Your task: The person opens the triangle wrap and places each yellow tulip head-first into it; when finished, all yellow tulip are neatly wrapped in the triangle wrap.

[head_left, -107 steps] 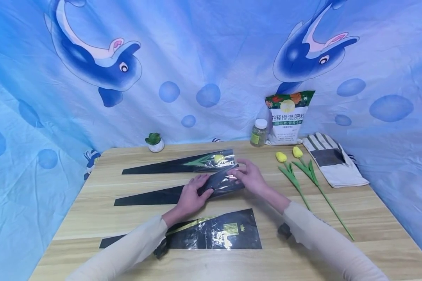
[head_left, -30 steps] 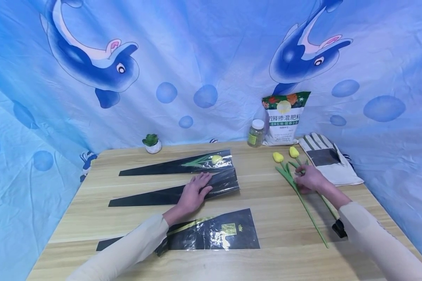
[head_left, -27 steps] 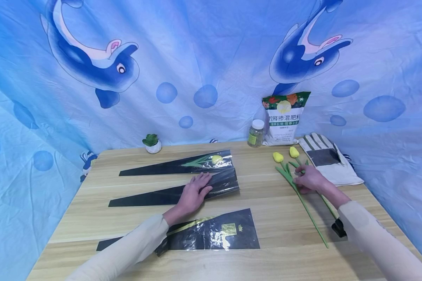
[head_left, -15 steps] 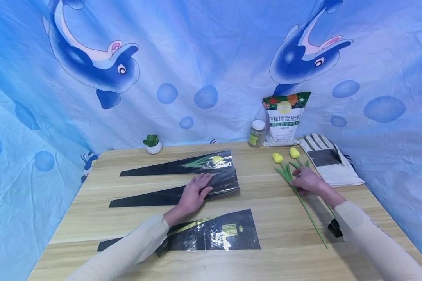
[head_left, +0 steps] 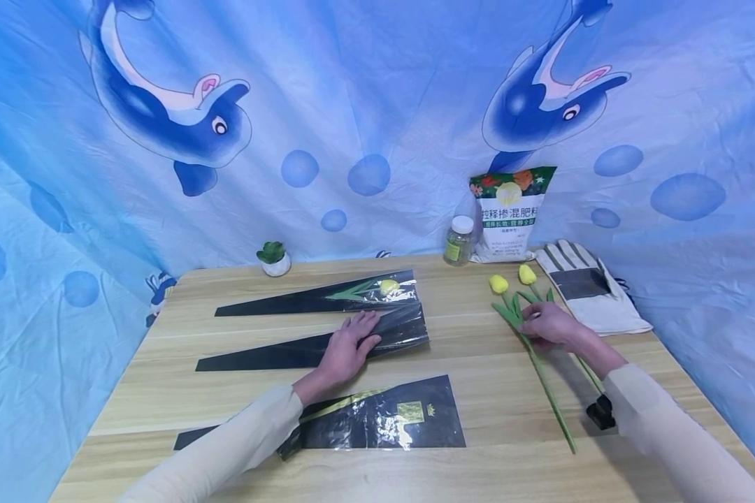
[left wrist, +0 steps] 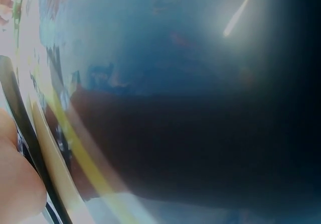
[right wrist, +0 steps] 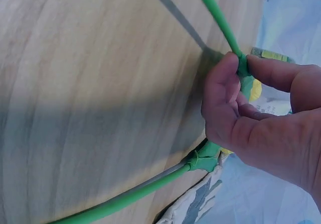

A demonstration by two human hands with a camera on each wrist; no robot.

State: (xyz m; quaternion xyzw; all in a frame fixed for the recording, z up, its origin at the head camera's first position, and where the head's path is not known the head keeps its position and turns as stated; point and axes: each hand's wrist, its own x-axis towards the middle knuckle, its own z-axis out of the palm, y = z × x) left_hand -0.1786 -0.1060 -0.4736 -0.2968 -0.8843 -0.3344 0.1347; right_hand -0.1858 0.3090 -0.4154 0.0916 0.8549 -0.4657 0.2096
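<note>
My left hand [head_left: 344, 349] lies with fingers extended on the middle black tapered flower sleeve [head_left: 258, 354]. In the left wrist view, part of that hand [left wrist: 17, 184] shows at the edge; the rest is dark and blurred. At the right, my right hand [head_left: 550, 325] pinches a yellow artificial tulip [head_left: 546, 381] just where its leaves begin. The right wrist view shows thumb and fingertips on its green stem [right wrist: 216, 18], which is raised off the table. A second yellow tulip [head_left: 527, 274] lies beside it, partly hidden by the right hand.
A sleeve with a tulip inside [head_left: 289, 302] lies farther back; another black sleeve [head_left: 440, 412] with gold print lies in front. Along the back stand a small potted plant [head_left: 275, 260], a lidded jar [head_left: 458, 241] and a fertilizer bag [head_left: 509, 216]. White gloves [head_left: 604, 304] lie far right.
The right hand has left the middle sleeve's wide end and gone right to the tulips. It now pinches the left one, whose stem end has shifted slightly left. The left hand stays put.
</note>
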